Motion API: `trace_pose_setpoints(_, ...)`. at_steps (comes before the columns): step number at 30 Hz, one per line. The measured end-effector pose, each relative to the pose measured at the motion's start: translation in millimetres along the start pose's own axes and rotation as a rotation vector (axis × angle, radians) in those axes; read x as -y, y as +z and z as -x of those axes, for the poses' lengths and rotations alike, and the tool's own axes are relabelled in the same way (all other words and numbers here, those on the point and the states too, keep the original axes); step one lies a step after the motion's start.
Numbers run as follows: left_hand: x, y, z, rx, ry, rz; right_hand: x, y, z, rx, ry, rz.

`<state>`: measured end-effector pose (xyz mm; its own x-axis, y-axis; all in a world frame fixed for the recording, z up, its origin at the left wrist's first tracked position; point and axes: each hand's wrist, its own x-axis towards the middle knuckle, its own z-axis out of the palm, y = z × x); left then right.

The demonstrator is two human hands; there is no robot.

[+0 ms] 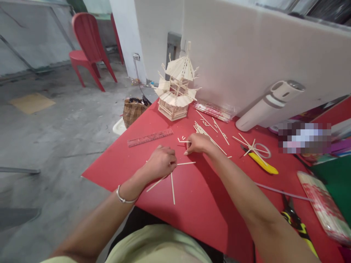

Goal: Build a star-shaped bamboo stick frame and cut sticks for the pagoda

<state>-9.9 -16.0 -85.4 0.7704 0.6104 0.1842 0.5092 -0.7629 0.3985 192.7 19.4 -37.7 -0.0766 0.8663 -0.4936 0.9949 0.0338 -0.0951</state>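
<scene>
My left hand rests low over the red table, fingers curled onto the meeting point of several thin wooden sticks that spread outward beneath it. The joint itself is hidden under my fingers. Just to the right, my right hand is closed in a pinch, and a short thin wooden stick pokes out leftward from its fingertips. Small cut stick pieces lie beside that stick. Behind my right hand is a bundle of loose sticks. A clear ruler lies beyond my left hand.
A stick-built pagoda model stands at the table's far corner. Along the right are a white tumbler, a star of crossed sticks, a yellow cutter, pliers and packed sticks. A red chair stands beyond.
</scene>
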Motion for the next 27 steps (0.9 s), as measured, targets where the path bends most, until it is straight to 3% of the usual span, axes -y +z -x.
trace_pose_setpoints(14,-3,1.2,0,-0.022,0.014,-0.017,5,1,0,-0.008,0.011,-0.017)
trace_pose_setpoints(18,-2,2.7,-1,-0.015,0.025,-0.021,-7,6,-2,-0.012,-0.002,-0.056)
trace_pose_setpoints(24,0,3.4,-1,-0.01,0.046,-0.017,-56,-3,-2,-0.226,0.266,0.001)
trace_pose_setpoints(27,2,3.9,0,-0.003,0.055,-0.019,-61,2,1,-0.322,0.253,-0.056)
